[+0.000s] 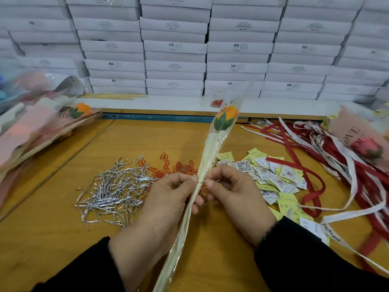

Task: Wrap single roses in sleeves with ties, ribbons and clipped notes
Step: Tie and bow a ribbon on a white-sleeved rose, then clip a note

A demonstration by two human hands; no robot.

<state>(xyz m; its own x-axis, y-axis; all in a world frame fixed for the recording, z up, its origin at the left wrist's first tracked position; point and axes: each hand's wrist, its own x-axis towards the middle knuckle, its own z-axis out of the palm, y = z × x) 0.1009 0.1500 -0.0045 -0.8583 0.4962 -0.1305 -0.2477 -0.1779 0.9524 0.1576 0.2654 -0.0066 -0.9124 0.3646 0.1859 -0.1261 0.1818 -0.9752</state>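
Hands over the table [63,239]: left hand [166,199] grips the sleeved rose [225,120] at mid-stem; right hand [233,194] fingers pinch the tie [201,182]. Twisting it snug should hold the sleeve gathered. Beyond lie ties [113,192], clips [179,167], notes [271,175], ribbons [336,157].

Operator's arms and hands, head view

Two bare hands are shown, the left hand [168,199] and the right hand [235,199]; no gloves, rings or watches are visible on the parts seen. Each forearm is covered by a long black sleeve, the left sleeve [84,268] and the right sleeve [311,256], ended at the wrist. A narrow scalloped edge is seen on the right cuff [265,234].
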